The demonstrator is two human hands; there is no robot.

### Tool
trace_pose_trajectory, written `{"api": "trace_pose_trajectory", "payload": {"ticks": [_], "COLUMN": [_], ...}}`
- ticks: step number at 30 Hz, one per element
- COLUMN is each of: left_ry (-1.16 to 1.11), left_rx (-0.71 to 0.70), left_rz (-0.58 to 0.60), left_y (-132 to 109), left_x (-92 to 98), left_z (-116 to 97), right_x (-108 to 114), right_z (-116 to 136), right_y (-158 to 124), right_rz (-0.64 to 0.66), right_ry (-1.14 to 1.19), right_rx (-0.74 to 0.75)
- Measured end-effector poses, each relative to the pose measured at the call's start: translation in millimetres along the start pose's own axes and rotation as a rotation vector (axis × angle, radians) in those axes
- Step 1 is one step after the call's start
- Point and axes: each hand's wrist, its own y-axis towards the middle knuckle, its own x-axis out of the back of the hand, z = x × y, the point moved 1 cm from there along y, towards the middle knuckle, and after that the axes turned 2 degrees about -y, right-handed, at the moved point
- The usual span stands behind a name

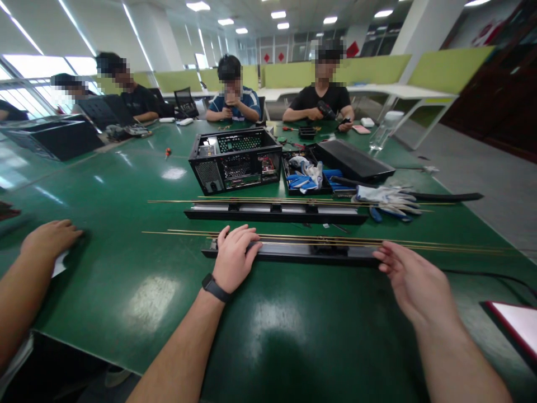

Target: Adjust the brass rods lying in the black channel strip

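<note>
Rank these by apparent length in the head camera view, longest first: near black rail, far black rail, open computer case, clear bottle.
1. Near black rail and far black rail: too alike to rank, since one sits closer and the right hand overlaps its right end.
2. Open computer case
3. Clear bottle

Cool, fairly bright light falls from ceiling lamps (pixel 278 15) and windows (pixel 33 64) beyond the left side of the desk (pixel 335 313). White glare patches and a dark shadow mark its glossy surface toward the near edge. Wide-angle distortion stretches the borders; thin brass rods (pixel 293 237) soften toward the right edge.
</note>
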Motion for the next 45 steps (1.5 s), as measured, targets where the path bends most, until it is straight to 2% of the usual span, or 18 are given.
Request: {"api": "trace_pose_trajectory", "payload": {"ticks": [6, 11, 15, 39, 45], "left_ry": [0.009, 0.016, 0.023, -0.008, -0.021], "left_rx": [-0.026, -0.037, -0.040, -0.011, 0.023], "left_rz": [-0.006, -0.008, -0.004, -0.009, 0.017], "left_y": [-0.2, 0.0, 0.1, -0.4, 0.0], "left_x": [-0.3, -1.2, -1.5, -2.5, -0.3], "left_z": [1.8, 4.1, 5.4, 4.4, 0.1], "right_x": [3.9, 3.4, 3.5, 6.1, 2.8], "right_z": [-4.1, -3.3, -2.5, 0.6, 1.3], "right_y": [4.3, 3.2, 3.5, 5.9, 4.3], "right_rz": [-0.058, 0.000, -0.022, -0.101, -0.107], "right_ry": [0.044, 0.022, 0.033, 0.032, 0.030], "right_rx": [0.054, 0.043, 0.058, 0.053, 0.006]}}
